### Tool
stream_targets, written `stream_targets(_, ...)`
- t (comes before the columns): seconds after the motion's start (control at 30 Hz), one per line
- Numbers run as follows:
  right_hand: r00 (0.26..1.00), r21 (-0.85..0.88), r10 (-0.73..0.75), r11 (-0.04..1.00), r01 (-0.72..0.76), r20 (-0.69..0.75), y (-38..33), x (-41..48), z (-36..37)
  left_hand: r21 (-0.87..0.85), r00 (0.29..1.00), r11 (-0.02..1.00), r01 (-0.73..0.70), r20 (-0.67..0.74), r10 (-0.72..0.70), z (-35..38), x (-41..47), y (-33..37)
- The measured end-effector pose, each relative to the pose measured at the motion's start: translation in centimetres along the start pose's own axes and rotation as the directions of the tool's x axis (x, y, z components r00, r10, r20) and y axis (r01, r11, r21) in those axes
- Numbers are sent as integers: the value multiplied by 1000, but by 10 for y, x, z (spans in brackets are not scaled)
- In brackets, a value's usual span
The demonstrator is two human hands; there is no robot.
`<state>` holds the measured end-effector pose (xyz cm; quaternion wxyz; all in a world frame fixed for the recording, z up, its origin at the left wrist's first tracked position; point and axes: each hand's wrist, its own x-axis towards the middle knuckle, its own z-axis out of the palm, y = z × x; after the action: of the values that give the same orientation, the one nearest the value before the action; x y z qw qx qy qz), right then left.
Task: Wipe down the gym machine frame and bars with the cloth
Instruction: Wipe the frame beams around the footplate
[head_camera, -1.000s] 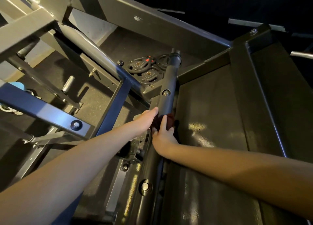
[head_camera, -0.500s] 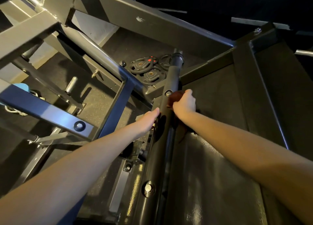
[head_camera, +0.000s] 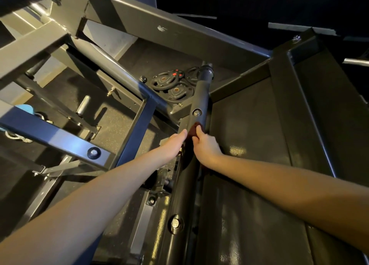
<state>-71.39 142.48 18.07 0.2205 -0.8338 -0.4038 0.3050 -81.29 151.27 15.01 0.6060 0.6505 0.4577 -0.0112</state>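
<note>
A dark round bar [head_camera: 200, 103] of the gym machine runs from the bottom centre up to a capped end near the middle. My right hand [head_camera: 206, 146] grips a dark red cloth [head_camera: 192, 132] against this bar, just below a bolt [head_camera: 196, 112]. Most of the cloth is hidden under the fingers. My left hand [head_camera: 174, 142] rests with straight fingers on the bar's left side, beside the cloth. The grey frame beams [head_camera: 191, 37] cross above.
Black weight plates [head_camera: 171, 85] lie on the floor past the bar's end. A blue-lit square beam [head_camera: 54, 137] and a diagonal tube [head_camera: 107, 67] fill the left. A dark metal plate [head_camera: 249, 125] spreads to the right of the bar.
My right hand slid the cloth up the bar toward the bolt, then came back down a little. The left hand has stayed on the bar's left side.
</note>
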Motion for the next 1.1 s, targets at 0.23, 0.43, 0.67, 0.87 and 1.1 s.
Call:
stream_targets(0.23, 993, -33, 110, 994, -108, 44, -6, 24, -12, 37, 1000, 999, -11, 4, 11, 3, 2, -1)
stream_targets(0.43, 980, -151, 100, 986, -74, 172, 3, -23, 11, 43, 998, 999, 21, -57, -19, 4, 9, -1)
stream_targets(0.67, 984, -74, 145, 988, -138, 104, -5, 17, -20, -16, 1000, 1000, 26, -11, -26, 4, 2, 5)
stream_targets(0.87, 973, -137, 127, 985, -102, 190, -2, -49, 8, -8, 1000, 1000, 15, -12, -15, 4, 1, 3)
stream_targets(1.1, 982, -29, 180, 984, -178, 62, -12, -13, -12, 9, 1000, 1000, 19, 2, -19, 2, -1, 5)
